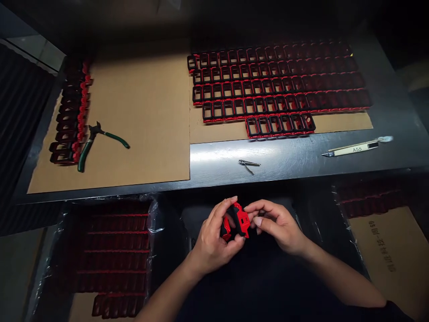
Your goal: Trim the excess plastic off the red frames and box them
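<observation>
My left hand (214,237) is closed round a red-and-black plastic housing (241,220), held tilted in front of the table's edge. Its open middle shows between my thumb and fingers. At the part's right side is my right hand (278,226), thumb and fingers drawn together close to the red face. Whether these fingertips grip the edge or some small piece is hidden. Beyond the hands, on the metal table, lie small nail clippers (249,164). Green-handled cutting pliers (97,138) rest farther left on cardboard, beside a column of similar housings (69,129).
Rows of red-and-black frames (254,105) stand on cardboard at the back right. A white utility knife (355,149) lies near the table's right front. Below, a plastic-lined box (152,241) of parts stands left, and cardboard (392,250) covers another box at right.
</observation>
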Demonstrator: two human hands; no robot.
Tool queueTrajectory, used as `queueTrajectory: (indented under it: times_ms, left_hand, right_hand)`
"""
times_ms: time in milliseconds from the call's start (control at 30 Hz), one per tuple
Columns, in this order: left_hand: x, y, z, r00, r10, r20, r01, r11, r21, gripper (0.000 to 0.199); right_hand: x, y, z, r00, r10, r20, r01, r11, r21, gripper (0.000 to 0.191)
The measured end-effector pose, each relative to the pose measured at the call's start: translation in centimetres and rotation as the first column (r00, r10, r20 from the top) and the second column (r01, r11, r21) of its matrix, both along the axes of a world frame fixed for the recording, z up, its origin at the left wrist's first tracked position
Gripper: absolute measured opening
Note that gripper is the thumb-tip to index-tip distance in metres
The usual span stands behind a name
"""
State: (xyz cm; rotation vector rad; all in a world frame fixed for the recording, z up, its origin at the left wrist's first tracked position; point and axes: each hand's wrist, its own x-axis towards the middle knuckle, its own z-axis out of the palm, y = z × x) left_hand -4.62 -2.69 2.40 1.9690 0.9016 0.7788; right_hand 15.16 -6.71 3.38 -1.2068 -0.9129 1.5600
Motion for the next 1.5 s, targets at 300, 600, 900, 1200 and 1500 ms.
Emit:
queueTrajectory:
  times_ms: [300,600,900,1200,1500]
  left_hand:
    - [-0.2,0.1,-0.3,0.999,0.035,0.004,-0.035,0.999,0.039,0.074]
    - [-0.5,-0.2,-0.3,0.998,0.05,0.042,-0.052,0.997,0.053,0.073]
    - [-0.4,-0.1,-0.4,1.0,-0.02,0.009,0.019,0.998,0.066,0.073]
    - [-0.4,-0.2,0.0,0.995,-0.073,-0.07,0.078,0.994,0.071,0.078]
    - [-0.5,0.0,-1.2,0.992,-0.105,-0.066,0.119,0.956,0.268,0.097]
  right_hand:
    - [-0.5,-0.4,0.1,0.937,-0.091,0.336,-0.037,0.933,0.357,0.035]
    - [0.0,0.1,0.4,0.78,-0.394,0.486,-0.087,0.7,0.709,0.014]
    - [0.0,-0.5,0.5,0.991,0.046,0.126,-0.067,0.985,0.16,0.025]
    - [-0.2,-0.3,-0.8,0.972,0.097,-0.213,-0.11,0.993,-0.052,0.03]
    - [-0.6,-0.2,-0.9,0.982,0.083,-0.172,-0.099,0.991,-0.087,0.031]
